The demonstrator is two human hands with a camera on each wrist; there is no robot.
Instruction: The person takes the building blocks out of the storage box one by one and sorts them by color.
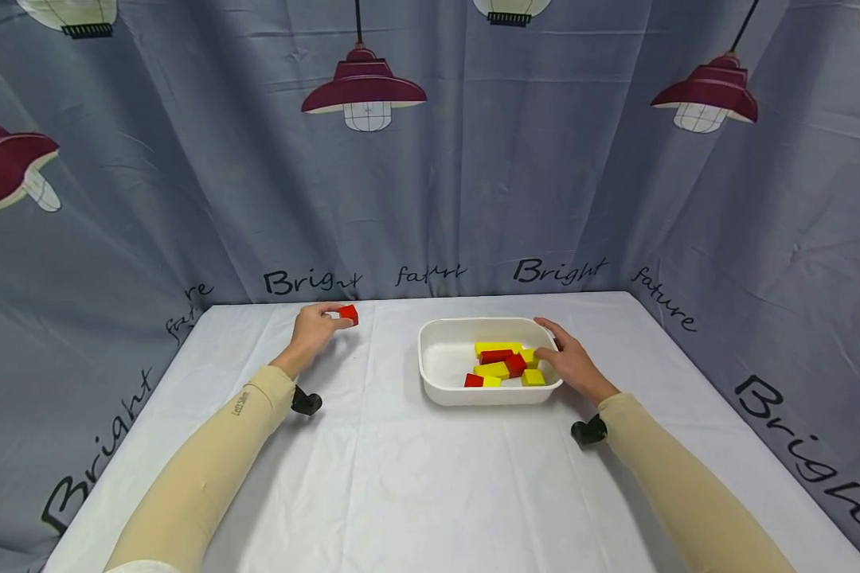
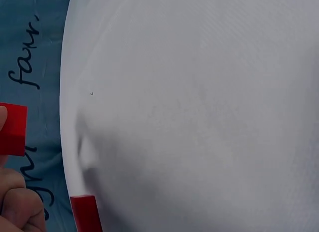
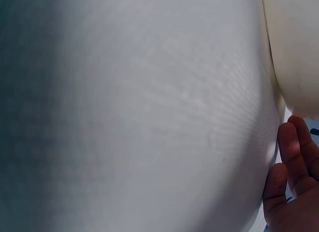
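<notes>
1. the red block [image 1: 349, 314] sits pinched in the fingertips of the left hand [image 1: 314, 328], held just above the bench [image 1: 401, 477] near its far edge, well apart from the tray.
2. the left wrist view shows the same block [image 2: 12, 129] at the fingertips, and a second red piece [image 2: 85, 212] at the bench's edge by the curtain.
3. the white tray [image 1: 430, 374] holds a loose heap of yellow blocks [image 1: 498, 348] and red blocks [image 1: 514, 364], touching one another.
4. the right hand [image 1: 572, 362] rests on the tray's right rim, fingers straight and relaxed, gripping nothing; the right wrist view shows its fingers [image 3: 294, 152] against the tray wall [image 3: 294, 52].
5. as a judgement: sorting looks early, with one red block out and most pieces in the tray.
6. a grey curtain [image 1: 186, 159] printed with lamps hangs behind.
</notes>
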